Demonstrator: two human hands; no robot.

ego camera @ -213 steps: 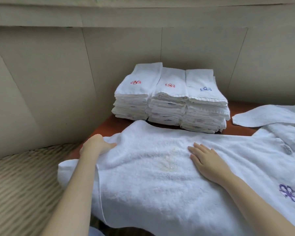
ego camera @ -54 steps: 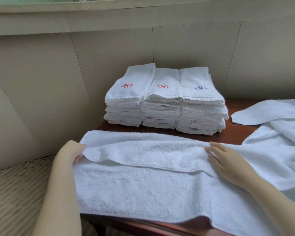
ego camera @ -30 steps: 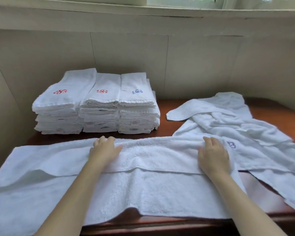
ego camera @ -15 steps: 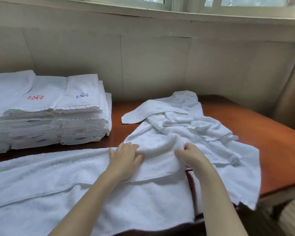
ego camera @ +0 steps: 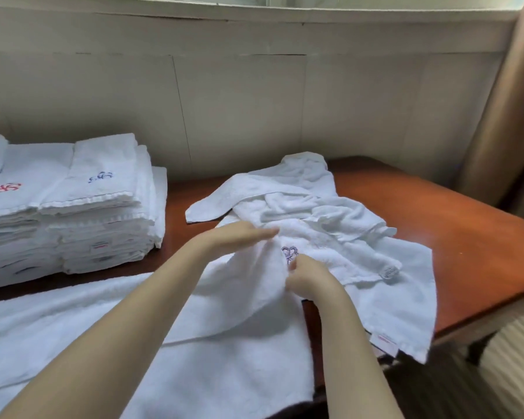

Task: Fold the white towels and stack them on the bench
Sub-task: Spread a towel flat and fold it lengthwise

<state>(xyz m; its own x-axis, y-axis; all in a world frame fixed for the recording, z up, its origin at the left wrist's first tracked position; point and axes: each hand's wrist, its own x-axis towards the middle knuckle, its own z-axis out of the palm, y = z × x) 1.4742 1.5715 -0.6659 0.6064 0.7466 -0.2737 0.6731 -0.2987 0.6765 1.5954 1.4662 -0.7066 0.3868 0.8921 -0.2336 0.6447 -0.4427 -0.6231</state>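
- Towel (ego camera: 194, 337) lies spread along the front of the bench (ego camera: 454, 234), its right end now lifted and bunched where half a second ago it lay flat.
- Right hand (ego camera: 307, 278) pinches that raised end with curled fingers.
- Left hand (ego camera: 239, 237), earlier pressed on the fold, now touches the bunched cloth with straight fingers.
- Unfolded towels (ego camera: 330, 219) lie just behind; folded stacks (ego camera: 73, 207) stand at left.

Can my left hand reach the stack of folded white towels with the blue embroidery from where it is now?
Probably yes. The left hand lies flat on the towel being folded, holding nothing, and only bare wooden bench separates it from the stack of folded white towels.
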